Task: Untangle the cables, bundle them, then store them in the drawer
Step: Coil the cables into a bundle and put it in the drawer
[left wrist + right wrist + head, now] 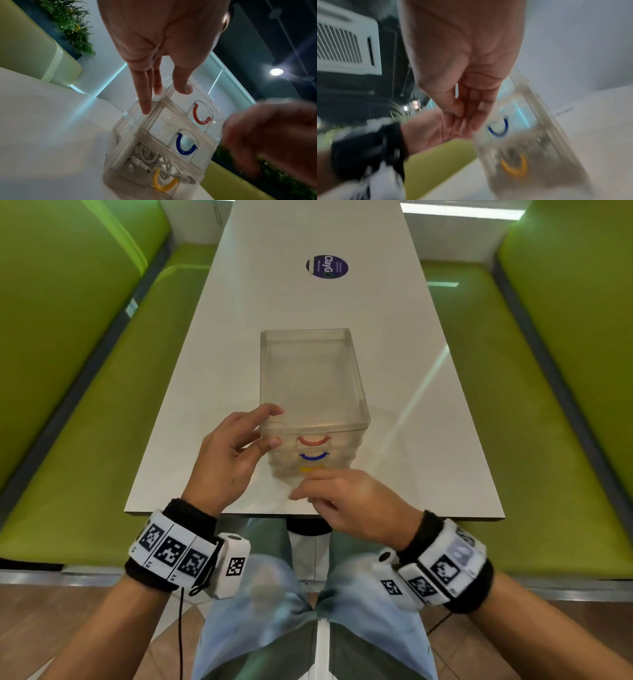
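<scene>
Facing the person, drawer unit (313, 392) runs lengthwise.

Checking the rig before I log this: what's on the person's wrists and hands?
Bare hands and forearms. Each wrist, left hand and right hand, has a black band carrying white blocks with black square markers and a small white camera. A thin black cord hangs from the left.
</scene>
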`<action>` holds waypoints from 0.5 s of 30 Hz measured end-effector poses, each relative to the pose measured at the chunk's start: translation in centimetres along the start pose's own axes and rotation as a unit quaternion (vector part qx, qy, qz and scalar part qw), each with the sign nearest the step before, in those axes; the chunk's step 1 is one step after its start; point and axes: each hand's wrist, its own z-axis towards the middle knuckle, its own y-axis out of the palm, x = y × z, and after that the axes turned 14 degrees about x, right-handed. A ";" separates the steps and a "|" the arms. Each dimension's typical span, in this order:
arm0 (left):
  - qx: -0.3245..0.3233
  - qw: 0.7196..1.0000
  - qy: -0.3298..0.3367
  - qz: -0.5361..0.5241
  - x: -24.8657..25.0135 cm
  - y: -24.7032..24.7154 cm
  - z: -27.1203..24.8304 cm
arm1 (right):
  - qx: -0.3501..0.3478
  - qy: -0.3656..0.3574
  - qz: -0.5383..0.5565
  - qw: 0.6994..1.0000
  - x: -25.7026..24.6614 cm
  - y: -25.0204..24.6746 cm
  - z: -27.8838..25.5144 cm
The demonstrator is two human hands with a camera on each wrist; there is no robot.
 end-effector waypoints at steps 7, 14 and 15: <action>0.060 0.998 -0.012 0.015 -1.4 -0.9 -4.5 | 0.134 0.007 -0.069 0.989 4.2 -8.1 4.6; -0.066 0.975 -0.056 0.203 -6.4 -6.7 -15.0 | 0.159 0.001 -0.019 0.987 6.9 -7.2 4.8; -0.087 0.971 -0.080 0.207 -7.5 -7.1 -16.3 | 0.178 -0.017 -0.040 0.983 6.5 -6.9 4.8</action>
